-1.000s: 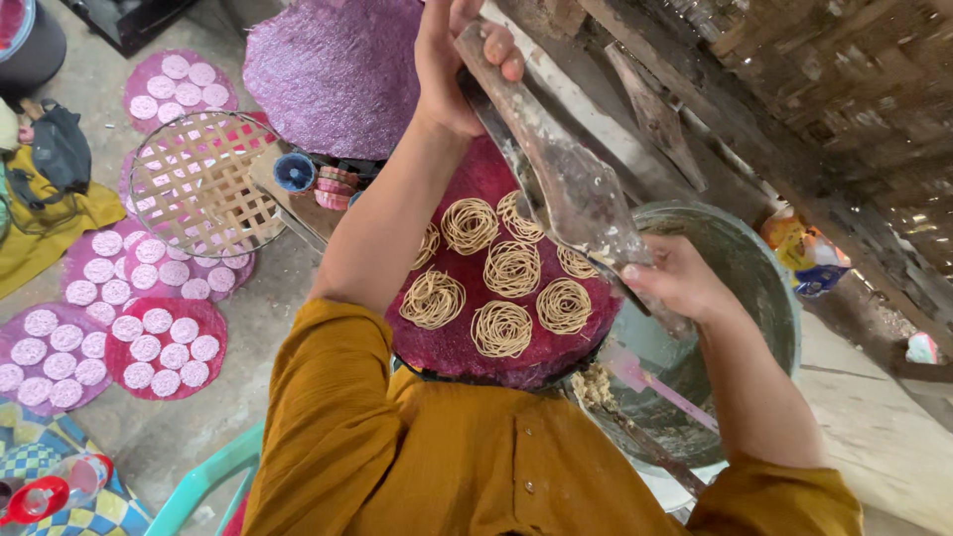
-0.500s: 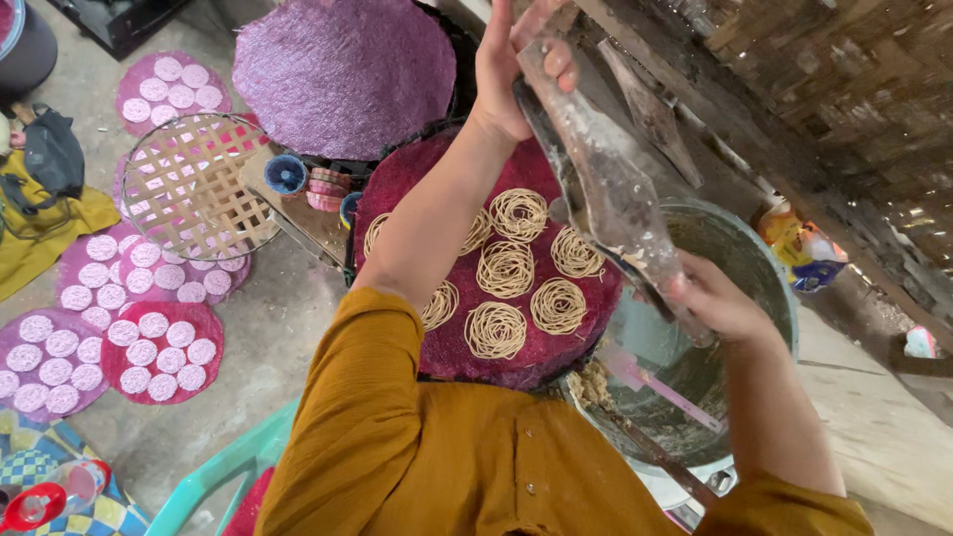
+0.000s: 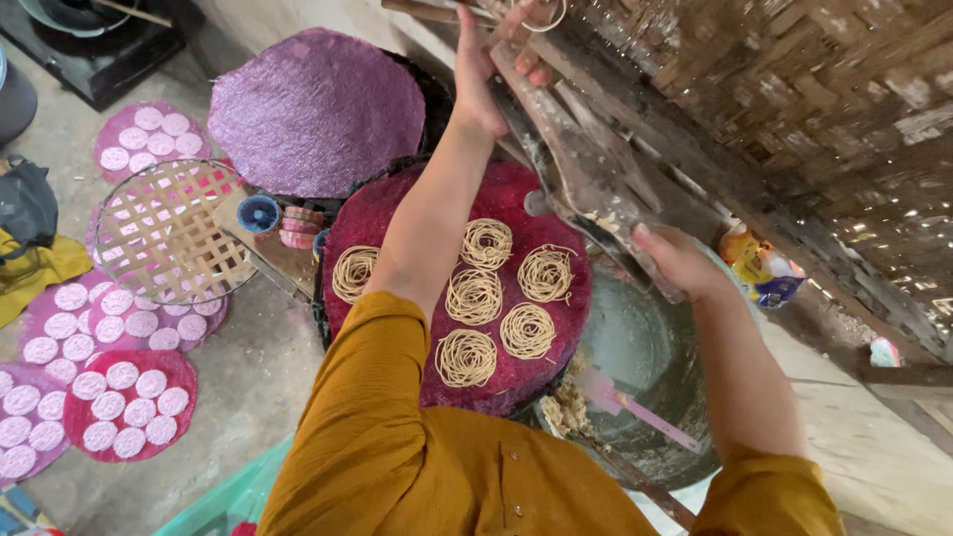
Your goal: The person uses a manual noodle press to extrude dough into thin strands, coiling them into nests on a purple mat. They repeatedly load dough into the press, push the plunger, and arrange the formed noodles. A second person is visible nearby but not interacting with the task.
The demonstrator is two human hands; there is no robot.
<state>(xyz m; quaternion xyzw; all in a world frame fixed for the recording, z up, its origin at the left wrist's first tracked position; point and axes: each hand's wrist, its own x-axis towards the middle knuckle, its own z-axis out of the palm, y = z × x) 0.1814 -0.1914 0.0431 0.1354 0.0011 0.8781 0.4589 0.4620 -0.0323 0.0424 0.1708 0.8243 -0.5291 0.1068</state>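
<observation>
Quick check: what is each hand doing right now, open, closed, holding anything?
Left hand: closed on top end of the clear plastic bag.
Right hand: closed on its lower end.

Noodle coils [image 3: 486, 298] lie on tray [image 3: 372, 213], left of pan [image 3: 650, 347].

Our raised left forearm [image 3: 427, 213] crossed above the red tray [image 3: 377, 213] of noodle coils [image 3: 475, 296]. The woven wall [image 3: 794, 109] closed the right side; bare floor [image 3: 248, 367] lay open leftward.
</observation>
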